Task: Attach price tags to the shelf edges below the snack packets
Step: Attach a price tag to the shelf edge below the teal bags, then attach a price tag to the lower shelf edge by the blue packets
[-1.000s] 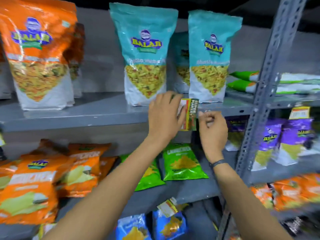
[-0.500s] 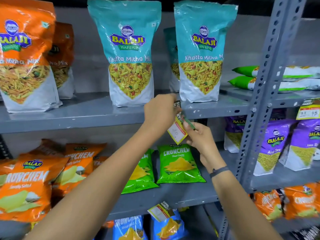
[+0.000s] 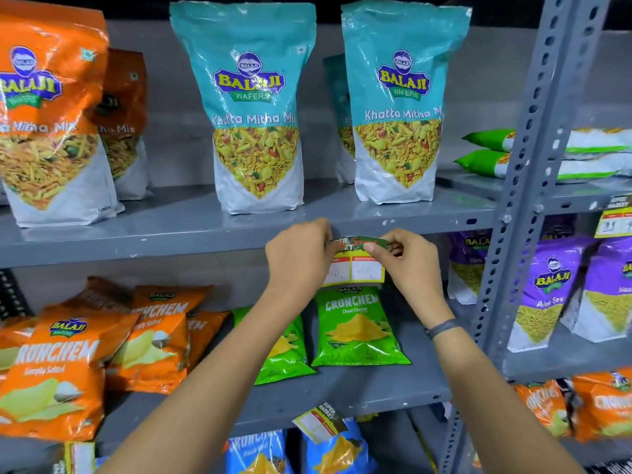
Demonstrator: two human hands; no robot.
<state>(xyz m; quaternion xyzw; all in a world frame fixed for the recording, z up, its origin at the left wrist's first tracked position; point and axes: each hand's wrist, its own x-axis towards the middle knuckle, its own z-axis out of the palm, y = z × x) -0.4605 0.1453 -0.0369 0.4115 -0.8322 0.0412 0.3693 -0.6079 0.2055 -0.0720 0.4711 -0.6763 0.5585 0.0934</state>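
Note:
A yellow price tag [image 3: 357, 268] with a green and red header and two white boxes hangs flat against the front edge of the upper grey shelf [image 3: 171, 246]. My left hand [image 3: 297, 258] pinches its top left corner, and my right hand [image 3: 407, 265] pinches its top right corner against the shelf edge. Two teal Khatta Mitha Mix packets [image 3: 253, 111] [image 3: 400, 107] stand on the shelf right above the tag. Green Crunchem packets [image 3: 355, 326] lie on the shelf below it.
Orange mix packets [image 3: 48, 114] stand upper left; orange Crunchem bags [image 3: 58, 367] lie lower left. A perforated grey upright [image 3: 526, 200] rises at right, with purple packets [image 3: 554, 285] beyond. Other tags hang at the lower shelf edge [image 3: 319, 424] and far right [image 3: 615, 220].
The tag was tilted and held edge-on between my hands; now it faces me, level, and both hands press its top corners to the upper shelf edge.

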